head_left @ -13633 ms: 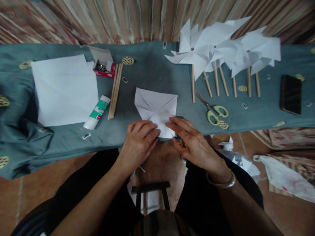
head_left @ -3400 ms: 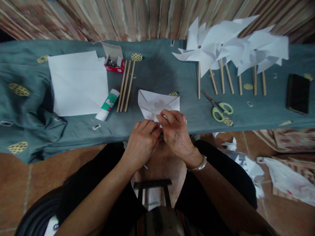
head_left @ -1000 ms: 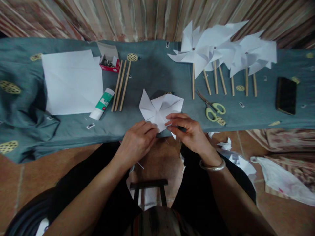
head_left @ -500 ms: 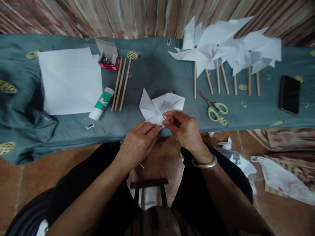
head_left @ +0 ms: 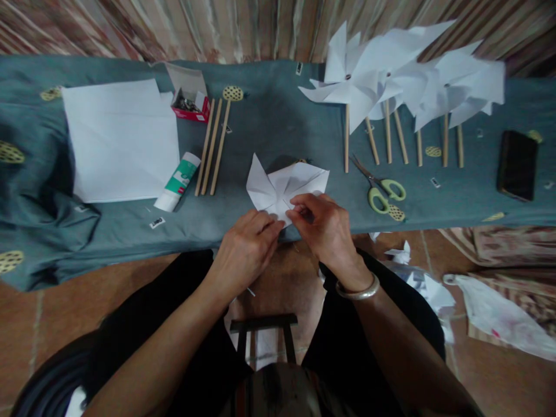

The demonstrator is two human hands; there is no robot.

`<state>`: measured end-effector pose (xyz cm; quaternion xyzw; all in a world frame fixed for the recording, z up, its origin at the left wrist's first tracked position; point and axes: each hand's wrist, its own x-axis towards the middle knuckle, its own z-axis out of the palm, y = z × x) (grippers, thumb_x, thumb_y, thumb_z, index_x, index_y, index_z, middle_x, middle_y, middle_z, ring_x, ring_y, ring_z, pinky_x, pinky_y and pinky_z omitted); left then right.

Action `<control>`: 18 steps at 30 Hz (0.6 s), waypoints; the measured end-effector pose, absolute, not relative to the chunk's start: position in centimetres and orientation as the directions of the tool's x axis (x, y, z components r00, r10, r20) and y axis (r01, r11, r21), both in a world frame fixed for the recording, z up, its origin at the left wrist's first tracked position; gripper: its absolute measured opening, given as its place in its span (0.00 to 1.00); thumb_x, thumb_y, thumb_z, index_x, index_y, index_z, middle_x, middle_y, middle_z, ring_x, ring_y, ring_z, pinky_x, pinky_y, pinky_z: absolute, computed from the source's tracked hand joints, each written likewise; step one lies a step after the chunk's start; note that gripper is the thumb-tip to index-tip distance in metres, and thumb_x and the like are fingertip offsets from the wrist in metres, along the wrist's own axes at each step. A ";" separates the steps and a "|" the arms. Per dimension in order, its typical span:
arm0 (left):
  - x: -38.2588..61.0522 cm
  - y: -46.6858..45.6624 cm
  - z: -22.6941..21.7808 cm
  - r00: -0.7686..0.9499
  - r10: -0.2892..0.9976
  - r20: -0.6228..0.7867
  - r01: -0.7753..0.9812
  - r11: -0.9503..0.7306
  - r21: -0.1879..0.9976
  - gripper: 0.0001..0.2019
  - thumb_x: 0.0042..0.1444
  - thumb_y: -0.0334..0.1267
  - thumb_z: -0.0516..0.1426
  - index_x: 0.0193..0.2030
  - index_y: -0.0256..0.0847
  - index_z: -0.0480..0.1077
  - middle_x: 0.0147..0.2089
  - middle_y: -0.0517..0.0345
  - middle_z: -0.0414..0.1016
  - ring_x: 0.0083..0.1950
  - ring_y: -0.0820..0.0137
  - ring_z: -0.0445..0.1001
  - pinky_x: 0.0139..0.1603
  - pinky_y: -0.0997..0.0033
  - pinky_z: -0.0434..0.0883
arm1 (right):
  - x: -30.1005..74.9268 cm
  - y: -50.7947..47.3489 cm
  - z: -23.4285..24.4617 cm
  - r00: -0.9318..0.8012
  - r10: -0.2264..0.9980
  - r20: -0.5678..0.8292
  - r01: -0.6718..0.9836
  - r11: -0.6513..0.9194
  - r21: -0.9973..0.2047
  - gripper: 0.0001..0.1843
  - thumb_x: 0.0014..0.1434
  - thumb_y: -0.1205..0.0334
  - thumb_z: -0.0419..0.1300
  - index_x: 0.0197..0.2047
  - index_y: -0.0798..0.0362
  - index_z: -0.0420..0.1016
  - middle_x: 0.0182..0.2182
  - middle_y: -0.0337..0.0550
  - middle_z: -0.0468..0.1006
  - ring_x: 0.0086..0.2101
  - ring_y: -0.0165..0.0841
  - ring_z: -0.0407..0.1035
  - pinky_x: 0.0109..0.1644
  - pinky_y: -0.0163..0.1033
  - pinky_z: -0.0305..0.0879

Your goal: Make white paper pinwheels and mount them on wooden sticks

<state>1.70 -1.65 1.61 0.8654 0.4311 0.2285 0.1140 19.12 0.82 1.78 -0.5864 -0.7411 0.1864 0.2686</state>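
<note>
A white paper pinwheel (head_left: pixel 280 184), partly folded, lies at the table's front edge without a stick on it. My left hand (head_left: pixel 249 246) has its fingers closed on the near edge of the paper. Thumb and forefinger of my right hand (head_left: pixel 324 229) pinch the paper just right of its middle, where a fold is partly hidden by the fingers. Off to the right are scissors (head_left: pixel 380 188) with green handles. Toward the left lie several items: a glue stick (head_left: pixel 178 182), three wooden sticks (head_left: pixel 212 147) and a small red box (head_left: pixel 190 104) of metal fasteners.
Finished white pinwheels (head_left: pixel 386 75) on sticks lie at the back right. A stack of white paper (head_left: pixel 124 142) is on the left, a dark phone (head_left: pixel 518 165) at the far right. Paper scraps (head_left: pixel 428 289) and a plastic bag (head_left: pixel 499 313) are on the floor.
The view has shifted slightly. Both hands stay at the pinwheel, and a little more of its middle shows between the fingertips.
</note>
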 end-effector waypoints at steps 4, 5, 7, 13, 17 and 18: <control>1.7 -1.6 1.6 0.519 0.801 0.299 0.691 -0.599 0.405 0.11 0.62 0.30 0.53 0.47 0.31 0.73 0.39 0.49 0.74 0.41 0.64 0.71 0.41 0.64 0.75 | 19.1 0.8 1.7 -0.175 0.967 0.184 0.776 0.250 -0.579 0.06 0.57 0.67 0.62 0.39 0.54 0.77 0.30 0.43 0.79 0.35 0.37 0.73 0.44 0.42 0.68; 1.7 -1.6 1.6 0.519 0.802 0.296 0.690 -0.598 0.408 0.11 0.62 0.30 0.53 0.47 0.31 0.73 0.39 0.49 0.74 0.41 0.64 0.71 0.41 0.64 0.74 | 19.1 0.8 1.7 -0.175 0.967 0.185 0.779 0.250 -0.575 0.06 0.57 0.67 0.61 0.39 0.54 0.77 0.30 0.43 0.79 0.35 0.37 0.72 0.44 0.42 0.68; 1.7 -1.6 1.5 0.519 0.805 0.286 0.692 -0.593 0.412 0.11 0.62 0.29 0.53 0.47 0.31 0.73 0.38 0.49 0.74 0.41 0.64 0.70 0.41 0.64 0.74 | 19.0 0.7 1.6 -0.176 0.966 0.189 0.789 0.253 -0.560 0.05 0.58 0.66 0.61 0.39 0.54 0.77 0.30 0.42 0.79 0.35 0.37 0.72 0.44 0.42 0.67; 1.8 -1.5 1.5 0.519 0.811 0.270 0.706 -0.585 0.398 0.11 0.63 0.29 0.52 0.46 0.32 0.73 0.38 0.50 0.74 0.41 0.65 0.71 0.41 0.65 0.74 | 19.0 0.7 1.6 -0.208 0.956 0.205 0.818 0.285 -0.499 0.06 0.60 0.65 0.59 0.39 0.53 0.76 0.29 0.43 0.78 0.36 0.39 0.71 0.44 0.42 0.65; 1.8 -1.5 1.5 0.518 0.814 0.263 0.715 -0.581 0.390 0.10 0.62 0.29 0.52 0.47 0.33 0.73 0.39 0.50 0.75 0.41 0.65 0.71 0.42 0.65 0.75 | 18.9 0.6 1.8 -0.224 0.953 0.201 0.827 0.296 -0.479 0.06 0.61 0.65 0.58 0.40 0.53 0.77 0.31 0.44 0.79 0.38 0.40 0.70 0.45 0.43 0.63; 1.8 -1.5 1.4 0.516 0.816 0.260 0.717 -0.577 0.391 0.10 0.62 0.29 0.53 0.47 0.33 0.73 0.39 0.50 0.75 0.41 0.65 0.72 0.42 0.65 0.75 | 18.9 0.6 1.8 -0.230 0.953 0.198 0.826 0.299 -0.478 0.07 0.61 0.65 0.58 0.40 0.52 0.77 0.31 0.44 0.79 0.38 0.40 0.69 0.46 0.43 0.63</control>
